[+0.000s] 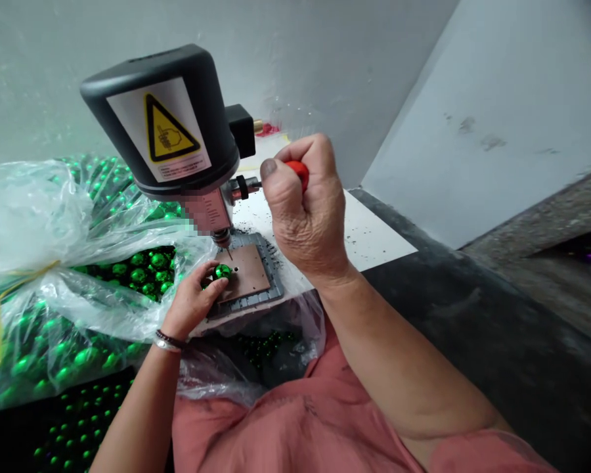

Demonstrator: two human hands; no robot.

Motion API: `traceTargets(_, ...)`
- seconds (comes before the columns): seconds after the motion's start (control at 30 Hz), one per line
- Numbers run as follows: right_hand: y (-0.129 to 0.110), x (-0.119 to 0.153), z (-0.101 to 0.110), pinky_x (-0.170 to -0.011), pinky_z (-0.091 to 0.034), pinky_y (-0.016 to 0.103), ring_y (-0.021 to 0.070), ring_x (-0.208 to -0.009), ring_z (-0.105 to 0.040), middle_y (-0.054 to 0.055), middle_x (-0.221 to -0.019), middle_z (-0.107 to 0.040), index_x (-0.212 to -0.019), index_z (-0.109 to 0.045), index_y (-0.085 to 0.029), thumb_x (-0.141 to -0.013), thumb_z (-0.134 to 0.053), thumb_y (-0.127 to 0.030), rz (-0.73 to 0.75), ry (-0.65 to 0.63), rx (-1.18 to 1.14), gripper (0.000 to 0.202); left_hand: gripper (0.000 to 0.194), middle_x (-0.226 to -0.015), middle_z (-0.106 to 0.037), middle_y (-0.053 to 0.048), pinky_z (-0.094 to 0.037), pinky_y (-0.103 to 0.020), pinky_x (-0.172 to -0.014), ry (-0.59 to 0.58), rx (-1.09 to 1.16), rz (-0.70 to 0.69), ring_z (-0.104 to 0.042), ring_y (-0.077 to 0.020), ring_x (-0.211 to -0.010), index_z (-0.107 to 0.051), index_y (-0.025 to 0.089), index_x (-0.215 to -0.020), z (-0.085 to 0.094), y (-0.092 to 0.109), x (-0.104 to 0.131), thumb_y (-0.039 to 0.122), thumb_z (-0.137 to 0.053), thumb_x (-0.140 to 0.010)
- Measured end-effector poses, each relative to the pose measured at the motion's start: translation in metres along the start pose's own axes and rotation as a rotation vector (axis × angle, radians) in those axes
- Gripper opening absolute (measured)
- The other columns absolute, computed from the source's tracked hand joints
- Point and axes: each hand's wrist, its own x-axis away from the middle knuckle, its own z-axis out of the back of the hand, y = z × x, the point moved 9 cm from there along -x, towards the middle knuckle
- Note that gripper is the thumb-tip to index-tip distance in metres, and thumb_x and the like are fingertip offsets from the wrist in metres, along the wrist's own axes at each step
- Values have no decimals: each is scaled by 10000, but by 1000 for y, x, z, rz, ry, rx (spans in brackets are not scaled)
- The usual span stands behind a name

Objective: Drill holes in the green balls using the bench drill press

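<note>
My left hand [197,294] pinches a shiny green ball [222,272] between thumb and fingers. The ball is at a brown plate [250,274] with a small hole, just left of that hole. Above it points the thin bit [230,255] of a black bench drill press [162,118] that bears a yellow warning sign. My right hand [308,203] is closed around the red knob [299,174] of the drill's feed lever. The brown plate lies on the grey slotted base [276,289], with dark shavings around it.
A clear plastic bag [34,210] full of green balls bulges at the left, its opening near my left hand. Another clear bag [305,328] with green balls hangs below the table's front edge. A white board [374,233] lies under the drill, and grey walls stand behind.
</note>
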Motion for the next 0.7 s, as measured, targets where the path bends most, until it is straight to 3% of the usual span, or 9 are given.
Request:
traceTargets(0.27, 0, 1, 0, -549, -442, 134, -3, -561, -514, -80, -641, -414, -811, -415, -214, -885, -419, -382, -5, -16, 20, 184, 441, -1147, -677, -73, -450, -359, -949, -3, -116, -7, -603, -251, -1084, -623, 192, -1167, -2, 4, -7, 377, -556, -772)
traceTargets(0.47, -1, 2, 2, -515, -401, 123, -15, -493, -399, -77, -613, -355, -790, -419, -206, -870, -456, -318, -6, -12, -25, 143, 472, -1148, -683, -87, -449, -359, -956, -23, -163, 7, -607, -255, -1094, -635, 179, -1187, -5, 10, -14, 383, -583, -765)
traceTargets(0.7, 0, 1, 1, -509, -400, 131, -3, -492, -383, -82, -600, -387, -789, -435, -203, -864, -472, -335, 22, -10, -73, 156, 532, -1193, -660, -89, -439, -349, -959, -86, -148, 23, -610, -239, -1068, -618, 160, -1219, -14, 15, -24, 411, -597, -750)
